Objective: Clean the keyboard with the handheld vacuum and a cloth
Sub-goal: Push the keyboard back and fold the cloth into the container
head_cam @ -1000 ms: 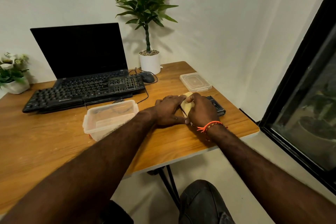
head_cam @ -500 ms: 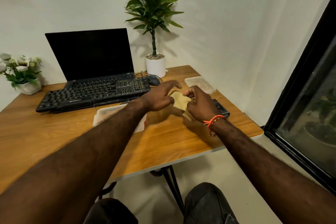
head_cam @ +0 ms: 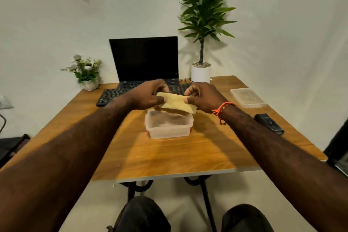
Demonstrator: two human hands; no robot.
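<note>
- My left hand (head_cam: 146, 96) pinches the left edge of the yellow cloth (head_cam: 176, 103), thumb on top.
- My right hand (head_cam: 204, 97) pinches the right edge, so the cloth hangs stretched between them, above the tub (head_cam: 168, 125).
- The keyboard (head_cam: 111, 96) lies behind my hands, in front of the laptop (head_cam: 145, 58).
- A dark device (head_cam: 269, 123), possibly the vacuum, lies near the table's (head_cam: 169, 156) right edge.
- The lid (head_cam: 247, 97) sits beyond it.

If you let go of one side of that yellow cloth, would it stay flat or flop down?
Probably flop. The yellow cloth sags between the left hand and right hand pinching it, so it looks soft, not stiff. It also seems thin and light, likely easy to carry.
</note>
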